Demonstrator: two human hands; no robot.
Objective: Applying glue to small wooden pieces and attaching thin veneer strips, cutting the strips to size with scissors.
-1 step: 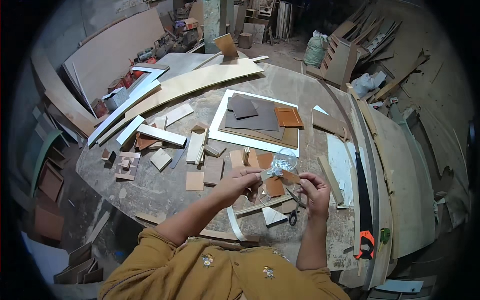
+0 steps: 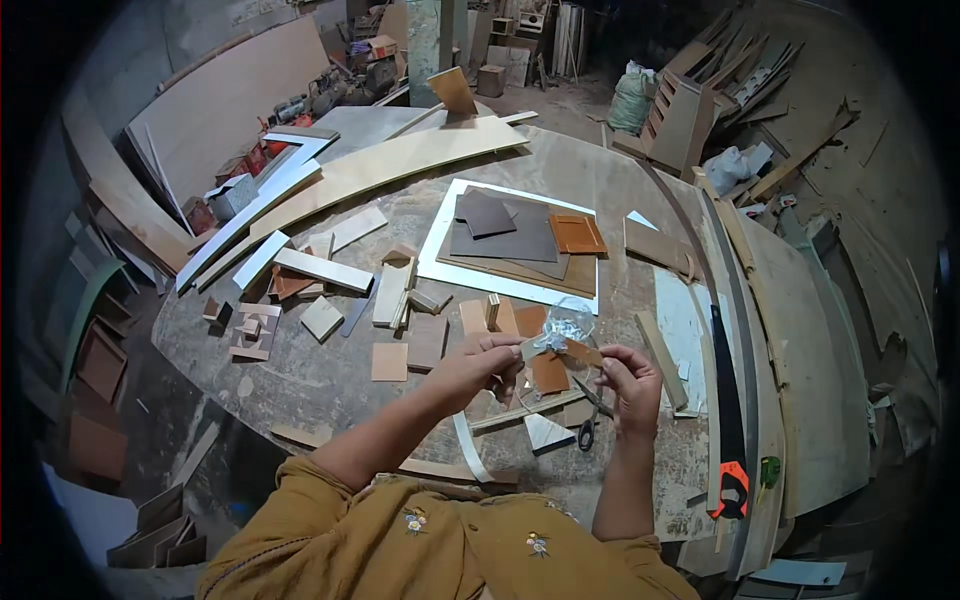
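Note:
My left hand (image 2: 488,362) is closed, thumb and fingers pinching the end of a small pale flat piece (image 2: 532,348). Between the fingers of my right hand (image 2: 632,382) is the end of a brown strip (image 2: 582,352). Whether the two pieces are joined I cannot tell. Just beyond them is a clear plastic bag (image 2: 568,325) with shiny bits in it, its near part overlapped by the pieces. Below the strip lies a brown square (image 2: 550,374). Dark-handled scissors (image 2: 587,432) rest near my right wrist, beside a white-topped offcut (image 2: 548,432).
A white panel (image 2: 436,250) bears stacked brown sheets (image 2: 505,236) beyond my hands. Wooden blocks (image 2: 392,292) and offcuts lie to the left. At right are a hand saw (image 2: 732,420) with an orange handle and a green tape measure (image 2: 769,472). Long boards (image 2: 400,170) stretch across the far left.

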